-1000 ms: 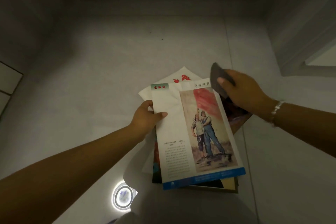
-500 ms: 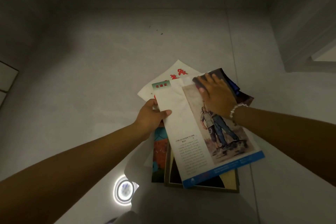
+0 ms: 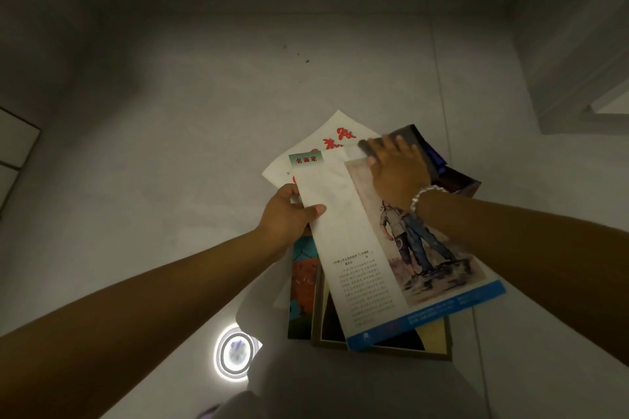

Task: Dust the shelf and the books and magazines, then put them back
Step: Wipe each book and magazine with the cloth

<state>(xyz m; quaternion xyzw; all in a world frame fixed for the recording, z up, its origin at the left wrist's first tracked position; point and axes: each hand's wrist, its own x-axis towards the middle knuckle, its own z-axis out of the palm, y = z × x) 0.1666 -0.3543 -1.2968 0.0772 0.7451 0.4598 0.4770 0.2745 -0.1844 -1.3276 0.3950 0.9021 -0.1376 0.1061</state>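
A glossy magazine with a painted picture of two standing figures and a blue strip along its lower edge [image 3: 384, 248] is held at its left margin by the left hand [image 3: 289, 214], whose thumb is laid over the white page while the other fingers are curled beneath it. The right hand [image 3: 398, 173] is laid flat on the magazine's upper right corner, fingers extended, and a dark grey cleaning cloth [image 3: 413, 139] is pressed onto the page under them. A beaded white bracelet [image 3: 425, 196] is worn on the right wrist. Just beyond the left hand's fingertips a white paper with red brush characters [image 3: 326, 143] is seen, partly covered by the magazine. Below the left hand a colourful orange and blue book [image 3: 303, 286] and a dark book with a gold border [image 3: 381, 345] are stacked under the magazine. Everything is laid on a pale grey tiled floor [image 3: 190, 133]. Nearer than the left forearm, a bright ring of reflected light [image 3: 235, 354] is seen on the floor.
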